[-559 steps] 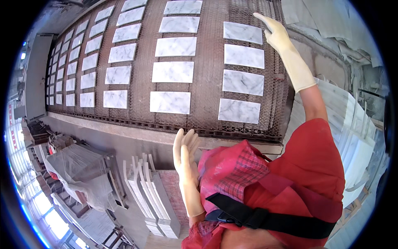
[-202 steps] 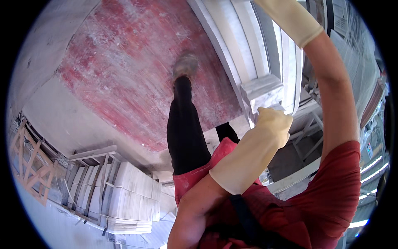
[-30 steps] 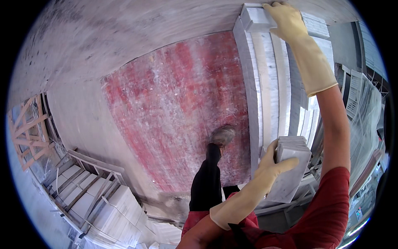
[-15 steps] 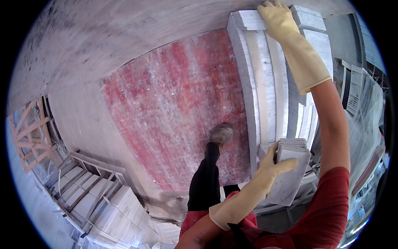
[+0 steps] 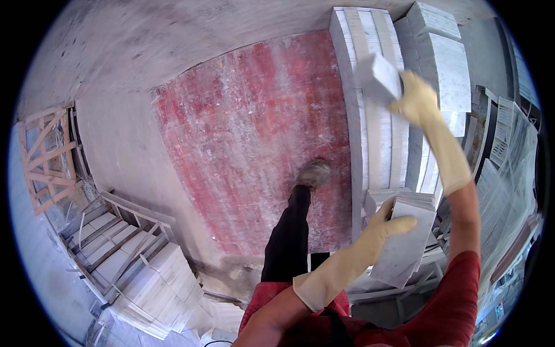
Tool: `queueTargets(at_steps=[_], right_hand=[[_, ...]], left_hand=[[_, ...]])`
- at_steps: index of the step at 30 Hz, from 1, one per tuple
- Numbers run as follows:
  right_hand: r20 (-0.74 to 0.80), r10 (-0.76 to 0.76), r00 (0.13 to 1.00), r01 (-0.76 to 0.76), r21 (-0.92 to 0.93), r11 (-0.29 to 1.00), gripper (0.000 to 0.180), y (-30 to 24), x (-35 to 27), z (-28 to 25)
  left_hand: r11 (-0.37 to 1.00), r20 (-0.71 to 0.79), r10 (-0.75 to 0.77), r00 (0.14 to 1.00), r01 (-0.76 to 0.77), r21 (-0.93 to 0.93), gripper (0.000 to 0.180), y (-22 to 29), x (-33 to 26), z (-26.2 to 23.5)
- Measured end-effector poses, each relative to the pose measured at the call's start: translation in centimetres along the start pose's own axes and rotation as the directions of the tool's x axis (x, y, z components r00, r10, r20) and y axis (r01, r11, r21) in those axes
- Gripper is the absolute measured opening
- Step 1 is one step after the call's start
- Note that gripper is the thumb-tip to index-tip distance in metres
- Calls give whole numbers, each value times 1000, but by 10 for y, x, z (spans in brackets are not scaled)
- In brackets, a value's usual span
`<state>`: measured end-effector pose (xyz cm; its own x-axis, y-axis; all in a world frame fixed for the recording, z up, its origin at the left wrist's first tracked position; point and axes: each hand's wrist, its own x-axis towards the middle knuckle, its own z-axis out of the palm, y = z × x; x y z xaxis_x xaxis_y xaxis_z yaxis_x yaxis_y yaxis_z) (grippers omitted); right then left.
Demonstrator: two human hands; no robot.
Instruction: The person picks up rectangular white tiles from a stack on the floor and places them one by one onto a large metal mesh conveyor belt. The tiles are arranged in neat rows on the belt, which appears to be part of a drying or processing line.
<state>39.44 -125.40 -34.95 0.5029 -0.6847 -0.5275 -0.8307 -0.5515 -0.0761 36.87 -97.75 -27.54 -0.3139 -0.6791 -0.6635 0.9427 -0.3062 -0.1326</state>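
Note:
My left hand, in a pale yellow rubber glove, is closed around a small stack of white-grey stone tiles. Its thumb lies across the top tile's face. Farther ahead, my right hand, gloved the same way, grips a short block of stone tiles by its right side. That block is blurred by motion and sits above a long row of white stone tiles with pale strips along it. How many tiles it contains I cannot make out.
A second stack of white slabs stands to the right of the row. Red-stained, dusty floor lies to the left, under my shoe. Crated tiles stand at lower left, a wooden frame at far left, plastic-wrapped goods at right.
My right hand has come back from the far end of the row, bringing a block of tiles with it. My left hand keeps its stack in nearly the same place.

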Motion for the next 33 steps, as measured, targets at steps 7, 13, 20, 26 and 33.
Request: queueTargets(at_steps=[7,13,20,26,33], right_hand=[[293,231,928,-355,886,298,83,62,-190,66],[414,359,837,-351,908,-228,75,73,-344,117],[562,499,660,-292,804,-519,75,68,-528,189],[736,381,560,-288,604,-743,68,60,-678,218],[712,347,611,-35,462,-886,68,74,-828,253]], left_hand=[[987,307,-130,943,152,-49,80,-23,-22,-7],[967,283,-216,934,246,-73,84,-72,-42,-5],[967,140,-242,960,227,115,70,-120,-60,-17],[881,5,-344,939,321,348,83,-190,-74,-32],[856,4,-301,954,268,442,83,-284,-109,-60]])
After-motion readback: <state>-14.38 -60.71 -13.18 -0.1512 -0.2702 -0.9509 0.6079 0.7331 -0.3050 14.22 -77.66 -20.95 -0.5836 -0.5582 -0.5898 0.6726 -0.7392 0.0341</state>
